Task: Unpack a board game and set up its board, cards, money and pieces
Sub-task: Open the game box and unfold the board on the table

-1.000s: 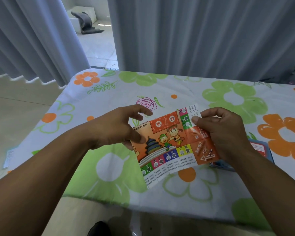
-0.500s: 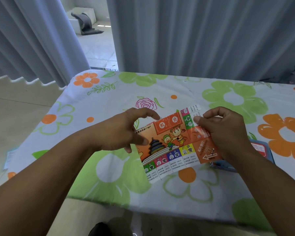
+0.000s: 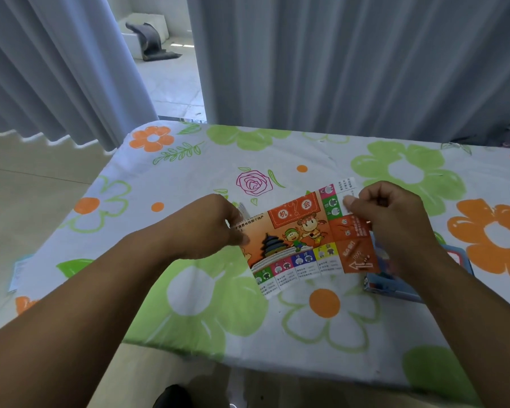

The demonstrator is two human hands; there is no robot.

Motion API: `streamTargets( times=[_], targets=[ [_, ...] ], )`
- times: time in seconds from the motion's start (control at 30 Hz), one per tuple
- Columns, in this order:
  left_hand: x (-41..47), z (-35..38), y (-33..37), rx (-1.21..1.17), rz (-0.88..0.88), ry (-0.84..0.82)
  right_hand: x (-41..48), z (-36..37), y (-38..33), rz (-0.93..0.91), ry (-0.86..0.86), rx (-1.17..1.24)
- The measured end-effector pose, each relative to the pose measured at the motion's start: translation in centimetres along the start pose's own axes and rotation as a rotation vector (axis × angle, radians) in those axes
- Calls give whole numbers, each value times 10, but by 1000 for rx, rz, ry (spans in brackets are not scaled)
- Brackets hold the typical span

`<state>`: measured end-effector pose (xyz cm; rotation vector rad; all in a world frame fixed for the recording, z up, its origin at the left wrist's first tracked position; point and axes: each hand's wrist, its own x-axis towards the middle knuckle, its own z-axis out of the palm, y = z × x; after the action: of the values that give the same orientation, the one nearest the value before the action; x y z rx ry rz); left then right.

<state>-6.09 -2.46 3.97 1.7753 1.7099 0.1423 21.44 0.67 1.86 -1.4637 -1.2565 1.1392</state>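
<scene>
Crosswise, long folded board [image 3: 304, 242], left hand [image 3: 209, 228] pinching one end, right hand [image 3: 392, 219] the other

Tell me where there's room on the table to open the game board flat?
Bare cloth lies between the curtain and the folded board, and left of the left hand toward the table corner. It is crowded by the right hand, where the blue box lies by the board.
</scene>
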Motion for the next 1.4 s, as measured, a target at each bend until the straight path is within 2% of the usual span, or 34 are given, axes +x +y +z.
streamTargets(
  times=[0.07, 0.13, 0.23, 0.33, 0.43, 0.53, 0.7, 0.8, 0.97, 1.13, 1.3, 1.4],
  targets=[
    [5, 0, -7, 60, 29, 112, 0, -2, -3, 40, -31, 46],
    [6, -4, -12, -2, 64, 180, -1, -3, -6, 77, -52, 108],
    [3, -6, -13, -92, 91, 198, 0, -4, -5, 139, -48, 230],
    [0, -2, -4, -51, 87, 192, 0, -5, -8, 217, -149, 309],
    [-2, 2, 5, 83, 64, 183, -3, -4, -10, 342, -251, 232],
    [-3, 3, 8, 114, 59, 185, -4, -1, -9, 346, -191, 153],
    [4, 3, -2, -70, 27, 194, -1, -4, -7, 293, -115, 177],
    [8, 6, -10, -264, -115, 194, -1, -5, -9, 304, -146, 264],
    [11, 13, -19, -632, -330, 76, 1, -6, -5, 321, -174, 335],
    [15, 14, -19, -743, -409, 7, 3, -7, -1, 304, -159, 314],
    [16, 4, -20, -844, -453, 103, 7, -10, 5, 314, -125, 220],
    [16, -1, -27, -886, -431, 254, 10, -8, 12, 342, -118, 196]
  ],
)
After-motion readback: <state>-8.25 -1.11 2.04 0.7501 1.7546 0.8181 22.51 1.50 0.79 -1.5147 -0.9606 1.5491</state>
